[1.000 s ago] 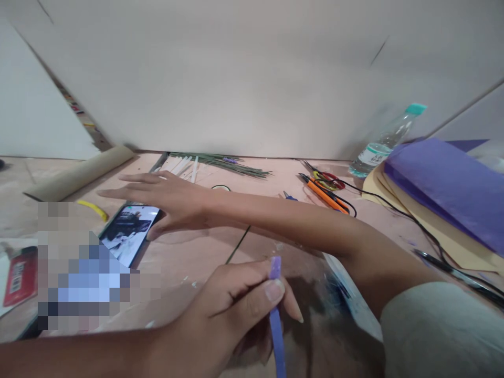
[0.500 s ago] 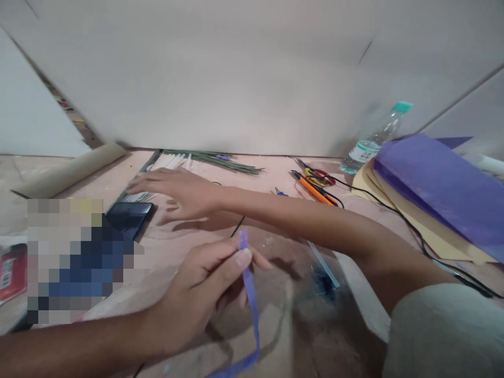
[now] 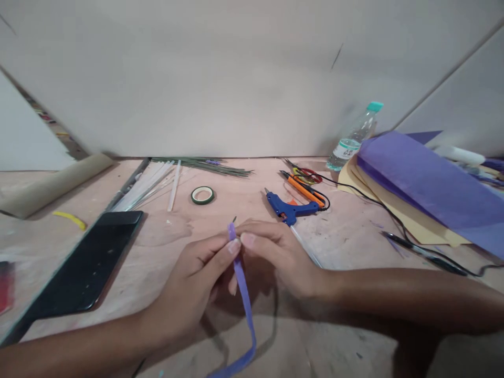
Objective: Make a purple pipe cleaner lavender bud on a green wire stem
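A narrow purple paper strip (image 3: 244, 296) is pinched between the thumb and fingers of my left hand (image 3: 202, 268). Its short end stands above the thumb and its long tail curves down to the bottom edge. Directly beside it, my right hand (image 3: 285, 257) is closed, fingers curled behind the strip and thumb tip nearly meeting my left thumb. What those right fingers hold is hidden. A thin dark tip (image 3: 235, 219) shows just beyond the strip's end. Farther off lie a roll of green tape (image 3: 202, 195) and a blue glue gun (image 3: 290, 208).
White sticks (image 3: 147, 184) and green stems (image 3: 212, 167) lie by the wall. A phone (image 3: 90, 262) and cardboard tube (image 3: 59, 184) are left. Rightward are scissors (image 3: 307, 175), an orange-handled tool (image 3: 305, 191), a bottle (image 3: 352, 144), purple paper (image 3: 429, 184) and a pen (image 3: 425, 254).
My right hand has drawn back from the white sticks at the left to beside my left hand. My left hand keeps its pinch on the strip. The tape and glue gun are now uncovered.
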Demonstrator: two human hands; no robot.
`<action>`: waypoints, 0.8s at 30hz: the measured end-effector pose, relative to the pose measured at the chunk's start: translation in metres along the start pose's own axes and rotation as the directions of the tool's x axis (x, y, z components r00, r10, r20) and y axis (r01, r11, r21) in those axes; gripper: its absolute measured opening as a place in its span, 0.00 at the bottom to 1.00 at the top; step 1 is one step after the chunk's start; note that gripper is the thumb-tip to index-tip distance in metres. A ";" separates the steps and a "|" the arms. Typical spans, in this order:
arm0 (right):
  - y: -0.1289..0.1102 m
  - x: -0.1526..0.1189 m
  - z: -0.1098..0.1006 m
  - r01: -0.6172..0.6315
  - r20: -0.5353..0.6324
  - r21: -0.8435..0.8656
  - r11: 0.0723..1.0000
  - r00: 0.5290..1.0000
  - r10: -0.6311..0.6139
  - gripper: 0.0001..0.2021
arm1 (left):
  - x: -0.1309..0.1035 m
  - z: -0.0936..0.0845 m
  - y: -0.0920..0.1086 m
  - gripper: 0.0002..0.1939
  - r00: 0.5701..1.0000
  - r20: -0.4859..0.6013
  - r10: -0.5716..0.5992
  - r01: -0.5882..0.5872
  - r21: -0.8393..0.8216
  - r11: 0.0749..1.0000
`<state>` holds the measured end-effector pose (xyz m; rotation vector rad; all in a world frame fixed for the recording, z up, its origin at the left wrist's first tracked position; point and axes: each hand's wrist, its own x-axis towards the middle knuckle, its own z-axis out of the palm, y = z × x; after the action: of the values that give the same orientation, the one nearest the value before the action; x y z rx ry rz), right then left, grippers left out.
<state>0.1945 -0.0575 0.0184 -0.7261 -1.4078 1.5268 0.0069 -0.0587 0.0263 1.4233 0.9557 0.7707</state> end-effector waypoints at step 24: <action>-0.014 0.019 -0.031 -0.032 -0.321 -0.280 0.960 0.945 -0.062 0.08 | 0.044 -0.032 0.002 0.11 0.990 0.056 0.127 -0.117 0.830 0.546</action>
<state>0.2169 -0.0281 0.0297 -1.0875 -1.3818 1.1377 -0.0017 -0.0055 0.0274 2.3484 1.3322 0.3952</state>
